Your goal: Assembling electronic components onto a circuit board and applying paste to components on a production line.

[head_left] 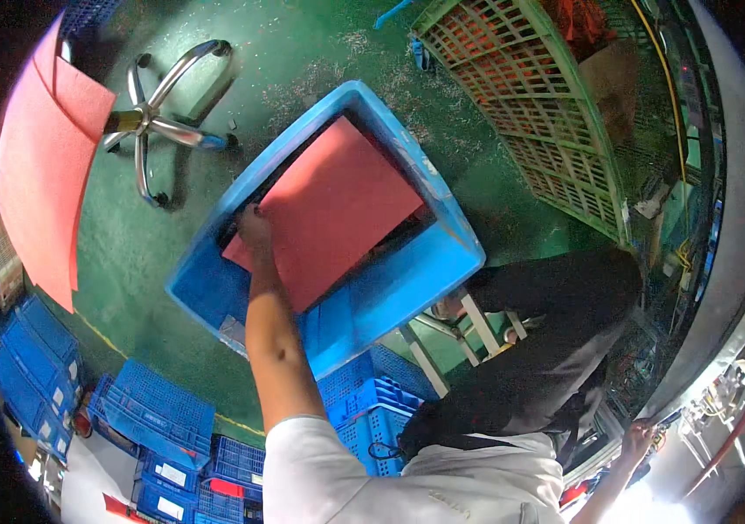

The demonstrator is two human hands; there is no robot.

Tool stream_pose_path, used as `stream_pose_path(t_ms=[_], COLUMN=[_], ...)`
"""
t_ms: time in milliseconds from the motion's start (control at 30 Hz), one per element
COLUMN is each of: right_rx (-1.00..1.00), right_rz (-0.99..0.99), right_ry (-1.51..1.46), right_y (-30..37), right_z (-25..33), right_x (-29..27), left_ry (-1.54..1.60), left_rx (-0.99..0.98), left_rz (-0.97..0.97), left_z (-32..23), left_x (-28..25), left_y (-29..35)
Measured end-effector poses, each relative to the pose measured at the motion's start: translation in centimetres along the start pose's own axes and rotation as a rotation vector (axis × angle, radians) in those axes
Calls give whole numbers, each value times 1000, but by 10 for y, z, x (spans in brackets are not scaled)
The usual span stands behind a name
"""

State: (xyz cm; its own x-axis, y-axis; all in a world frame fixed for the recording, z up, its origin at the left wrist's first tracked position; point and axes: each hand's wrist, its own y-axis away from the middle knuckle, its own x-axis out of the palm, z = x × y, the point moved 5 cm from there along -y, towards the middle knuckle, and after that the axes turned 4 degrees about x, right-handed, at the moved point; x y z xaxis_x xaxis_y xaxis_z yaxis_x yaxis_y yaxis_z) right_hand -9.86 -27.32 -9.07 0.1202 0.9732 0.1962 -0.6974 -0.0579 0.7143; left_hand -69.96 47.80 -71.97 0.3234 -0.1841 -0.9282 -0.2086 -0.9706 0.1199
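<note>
A large blue plastic bin (241, 196) stands tilted in front of me, with a flat red sheet (338, 205) lying across its inside. My left hand (255, 229) reaches into the bin at the sheet's left edge. Its fingers look curled closed on that edge, though they are small and partly in shadow. What lies under the sheet is mostly hidden; a dark strip shows along its sides. Far to the lower right, my right hand (640, 438) is raised beside the bright workbench. Its fingers are closed around something small that I cannot make out.
More red sheets (49, 166) hang at the left near a chair's metal wheeled base (150, 118). A green slatted crate (538, 113) leans at the upper right. Several blue baskets (150, 406) stand lower left, others below the bin. Scraps litter the green floor (338, 74).
</note>
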Motion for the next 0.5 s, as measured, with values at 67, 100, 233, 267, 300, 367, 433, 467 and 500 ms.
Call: stream_pose_path(t_ms=[67,100,233,267,300,367,433,467,500], right_rx=[-193,-120,-297,-314,-301,-285,-136,-11,-205], right_rz=[-222,-99,-207,-212,-215,-236,-139,-16,-160], right_ry=[53,47,-16,-12,7,57,69,137,293], right_y=[2,1,8,12,16,28,-8,-18,13], right_z=[4,-1,8,11,14,15,-7,-26,-20], right_x=[-14,-9,-13,-12,-8,9,-16,-20,-23], left_ry=[-26,-61,41,16,-3,55,-16,-826,-657], left_rx=[-52,-108,-66,-15,39,91,229,6,271], left_rz=[8,17,-52,-56,-60,-83,-204,-724,-606], left_z=[2,6,-11,-16,-23,-31,54,82,56], left_x=[6,7,24,32,44,76,43,-12,16], left_y=[-1,0,10,13,17,42,-16,-31,-22])
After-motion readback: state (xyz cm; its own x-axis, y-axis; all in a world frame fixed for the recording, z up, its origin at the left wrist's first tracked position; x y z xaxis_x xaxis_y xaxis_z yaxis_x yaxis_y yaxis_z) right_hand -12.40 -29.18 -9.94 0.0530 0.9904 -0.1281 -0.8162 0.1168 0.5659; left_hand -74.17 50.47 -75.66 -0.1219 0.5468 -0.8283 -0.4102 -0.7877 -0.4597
